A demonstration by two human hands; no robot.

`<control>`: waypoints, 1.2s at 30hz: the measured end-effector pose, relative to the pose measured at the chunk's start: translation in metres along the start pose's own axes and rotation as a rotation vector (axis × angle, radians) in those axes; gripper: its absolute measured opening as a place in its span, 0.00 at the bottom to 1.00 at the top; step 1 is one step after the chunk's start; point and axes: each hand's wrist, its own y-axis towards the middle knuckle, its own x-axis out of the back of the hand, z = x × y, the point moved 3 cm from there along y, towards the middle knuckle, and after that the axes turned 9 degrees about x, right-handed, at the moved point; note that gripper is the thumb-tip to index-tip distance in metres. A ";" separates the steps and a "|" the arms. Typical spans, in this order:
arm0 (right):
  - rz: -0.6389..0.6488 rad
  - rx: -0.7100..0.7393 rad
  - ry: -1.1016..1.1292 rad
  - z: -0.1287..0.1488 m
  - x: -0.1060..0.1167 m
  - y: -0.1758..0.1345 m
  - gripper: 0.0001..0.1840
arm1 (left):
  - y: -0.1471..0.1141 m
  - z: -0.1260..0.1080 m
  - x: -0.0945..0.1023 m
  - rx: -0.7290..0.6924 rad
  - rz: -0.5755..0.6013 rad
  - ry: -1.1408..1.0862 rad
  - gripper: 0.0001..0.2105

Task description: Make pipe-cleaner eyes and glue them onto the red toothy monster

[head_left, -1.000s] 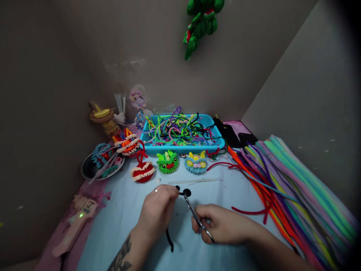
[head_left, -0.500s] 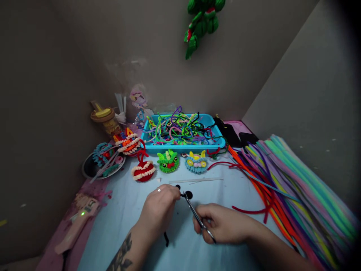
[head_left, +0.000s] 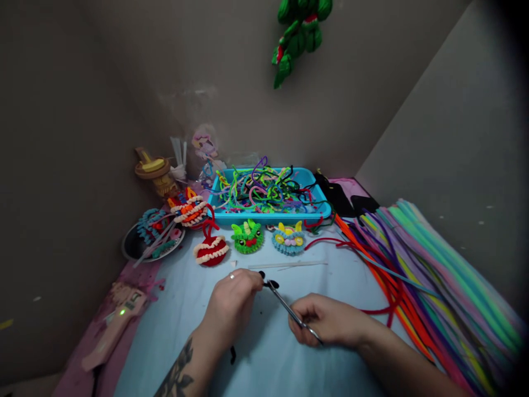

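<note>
My left hand (head_left: pixel 232 302), with a ring on one finger, is closed in a pinch on a black pipe cleaner (head_left: pixel 273 284). The piece has rounded black ends, and a black tail hangs below the wrist. My right hand (head_left: pixel 326 321) has its fingers through the handles of metal scissors (head_left: pixel 288 309). The scissor tips meet the black pipe cleaner just right of my left fingertips; whether the blades are fully closed I cannot tell. Beyond my hands lie a green dragon-like head (head_left: pixel 248 238), a light blue one (head_left: pixel 288 239) and a red-and-cream piece (head_left: pixel 211 251).
A blue tray (head_left: pixel 264 219) of tangled pipe cleaner scraps stands at the back. Bundled colourful pipe cleaners (head_left: pixel 446 281) cover the right side. At left are a glue gun (head_left: pixel 113 333) with a green light and a metal bowl (head_left: pixel 131 251). A thin clear stick (head_left: pixel 289 266) lies ahead.
My right hand and the scissors have shifted slightly right and up, the scissors lying flatter. The black end by the blades has tilted, and the hanging tail has swung left.
</note>
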 end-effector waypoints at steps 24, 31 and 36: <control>-0.087 0.024 -0.079 0.001 -0.002 0.003 0.05 | 0.000 -0.001 -0.003 0.068 -0.030 -0.014 0.08; 0.028 0.038 -0.301 0.007 -0.004 0.000 0.14 | 0.002 -0.006 -0.004 0.003 -0.030 -0.077 0.09; 0.116 -0.023 -0.336 0.006 -0.002 -0.002 0.31 | 0.001 -0.008 -0.006 -0.016 -0.014 -0.071 0.10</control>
